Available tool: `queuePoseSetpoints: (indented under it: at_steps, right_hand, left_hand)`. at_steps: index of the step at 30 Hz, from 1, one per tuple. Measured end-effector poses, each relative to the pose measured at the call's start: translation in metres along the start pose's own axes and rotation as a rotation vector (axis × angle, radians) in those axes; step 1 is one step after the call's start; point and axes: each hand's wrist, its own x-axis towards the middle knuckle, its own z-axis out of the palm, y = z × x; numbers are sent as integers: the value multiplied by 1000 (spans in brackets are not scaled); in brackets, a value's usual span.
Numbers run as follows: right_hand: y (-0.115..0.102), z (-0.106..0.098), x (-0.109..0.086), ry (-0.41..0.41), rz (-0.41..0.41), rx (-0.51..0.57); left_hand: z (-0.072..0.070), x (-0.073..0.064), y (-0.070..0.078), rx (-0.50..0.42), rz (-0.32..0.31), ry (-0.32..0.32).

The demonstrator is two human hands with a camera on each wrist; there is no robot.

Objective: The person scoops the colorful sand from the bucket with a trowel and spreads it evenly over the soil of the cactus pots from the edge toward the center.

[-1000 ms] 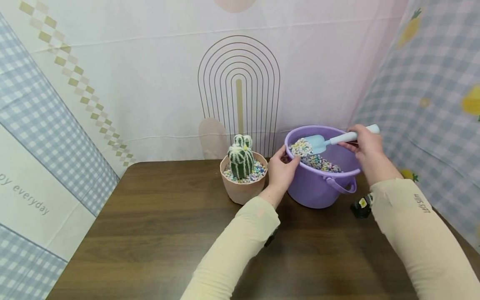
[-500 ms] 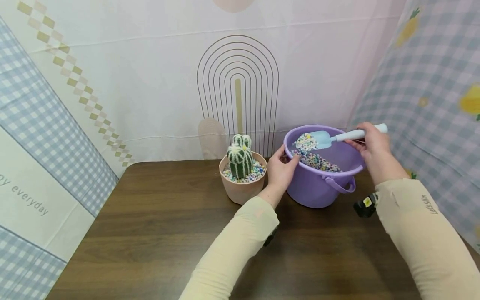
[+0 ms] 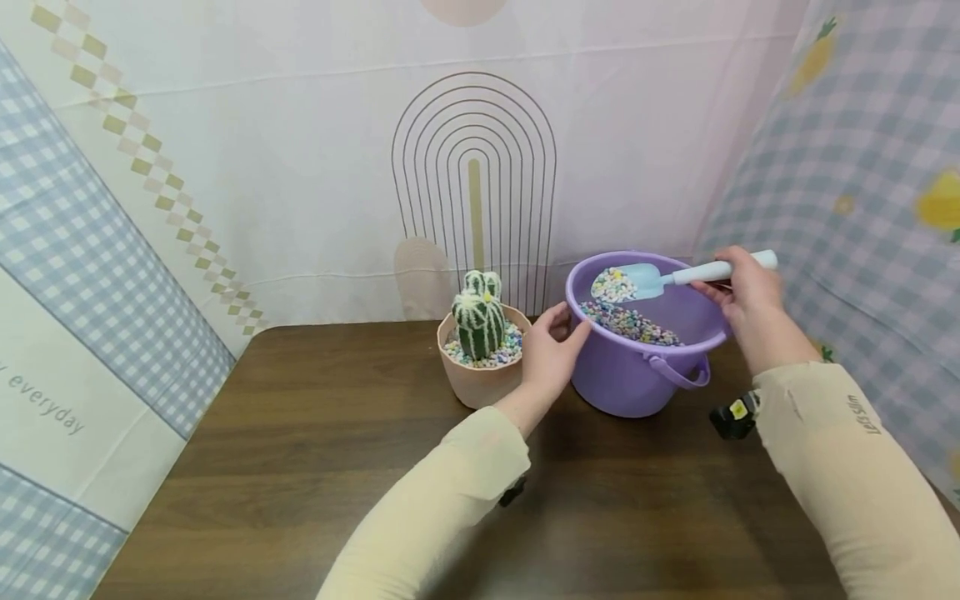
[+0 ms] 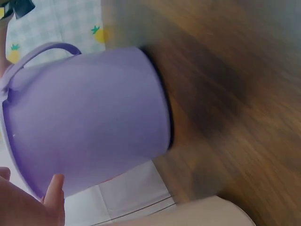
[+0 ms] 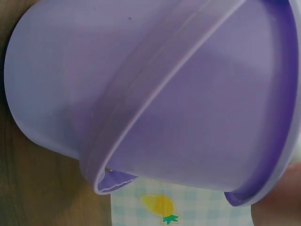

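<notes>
In the head view, a purple bucket stands right of centre, with multicoloured granules heaped along the near side of its interior. Over its mouth, a pale blue trowel carries lighter granules on its blade. Just left of the bucket, near the middle of the frame, a pinkish pot holds a green cactus with pale fuzzy ribs, surrounded by mixed granules.

The right hand, at the right, grips the trowel's white handle, which points right. The left hand is between pot and bucket, thumb and fingers parted beside the rim; whether it touches the rim is hard to tell. It covers the pot's right edge. Both forearms, in cream sleeves, run off the bottom edge.

In the left wrist view, the bucket lies sideways across the left half. The left hand is cut off at the lower left, its thumb overlapping the wall near the rim.

In the right wrist view, the bucket fills most of the frame, its carrying handle crossing diagonally. Only a sliver of the right hand shows at the lower right; its grip cannot be made out there.
</notes>
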Motion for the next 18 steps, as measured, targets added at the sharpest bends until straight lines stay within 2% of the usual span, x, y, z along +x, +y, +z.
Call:
queuePoseSetpoints:
  at_steps: [7,14,18]
  right_hand:
    - [0,3,-1,-44,-1,22]
    - [0,5,0,-41,26,57]
    - [-2,6,3,-44,37,78]
  left_hand:
    - [-29,-16,-2,72,41,-46]
    - [-58,-22,-3,42,83,-24]
    - [-74,-22,-8,9,100,14]
